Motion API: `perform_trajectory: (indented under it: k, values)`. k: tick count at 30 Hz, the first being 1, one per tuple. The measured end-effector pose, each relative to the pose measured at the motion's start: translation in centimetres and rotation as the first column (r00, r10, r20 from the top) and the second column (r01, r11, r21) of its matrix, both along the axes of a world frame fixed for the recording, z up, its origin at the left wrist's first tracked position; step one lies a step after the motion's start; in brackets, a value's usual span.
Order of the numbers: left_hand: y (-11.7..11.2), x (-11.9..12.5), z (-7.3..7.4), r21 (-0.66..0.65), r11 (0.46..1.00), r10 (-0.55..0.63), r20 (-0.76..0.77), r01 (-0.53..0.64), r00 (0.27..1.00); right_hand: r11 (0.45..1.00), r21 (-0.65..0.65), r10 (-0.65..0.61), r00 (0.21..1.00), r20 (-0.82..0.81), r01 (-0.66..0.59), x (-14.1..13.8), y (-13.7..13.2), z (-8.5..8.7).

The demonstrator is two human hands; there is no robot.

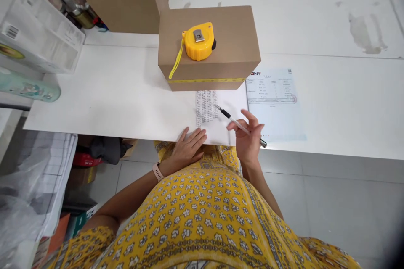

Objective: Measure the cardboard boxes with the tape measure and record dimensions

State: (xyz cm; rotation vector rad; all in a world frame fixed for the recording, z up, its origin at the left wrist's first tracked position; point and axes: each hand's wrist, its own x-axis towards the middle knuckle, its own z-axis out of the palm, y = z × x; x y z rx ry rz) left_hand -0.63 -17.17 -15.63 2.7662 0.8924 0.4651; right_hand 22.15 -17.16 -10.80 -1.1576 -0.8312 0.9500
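Observation:
My right hand [248, 138] grips a pen [235, 122] with a black grip, its tip pointing up-left at a printed sheet of small numbers [206, 107]. My left hand [189, 147] lies flat with fingers stretched out on the near edge of that sheet, at the edge of the white table [110, 92]. Just beyond the sheet stands a closed cardboard box [235, 46] with a yellow tape measure [198, 41] resting on top, its strap hanging over the front. A pale blue printed form [277, 105] lies to the right of the sheet.
A larger cardboard box [123, 0] stands behind the small one. White product cartons [38, 29] and a mint-green item [28, 86] sit at the far left. Plastic bags, papers and boxes crowd the floor at lower left [41, 185]. Grey floor tiles show at the right.

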Motion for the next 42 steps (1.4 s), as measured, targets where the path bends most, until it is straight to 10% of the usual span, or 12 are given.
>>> perform_trajectory:
  k: [3,8,15,42]
  values:
    - [0.5,-0.1,0.4,0.025,0.999,-0.04,-0.015,0.04,0.999,0.987,-0.081,0.127,0.977,-0.17,-0.142,-0.3,1.2,-2.1]
    - [2.5,1.5,0.5,0.072,0.987,-0.138,-0.11,0.147,0.984,0.992,-0.124,0.007,1.0,-0.022,-0.009,-0.8,1.8,-4.6]
    - [2.2,4.8,-0.9,0.292,0.956,0.01,-0.076,0.012,0.997,0.983,-0.168,0.101,0.98,0.17,-0.072,-0.5,1.7,-4.0]
    - [2.0,4.6,-1.6,0.306,0.949,0.066,0.045,-0.077,0.997,0.981,-0.193,0.137,0.807,0.574,-0.029,0.0,1.3,-4.6]
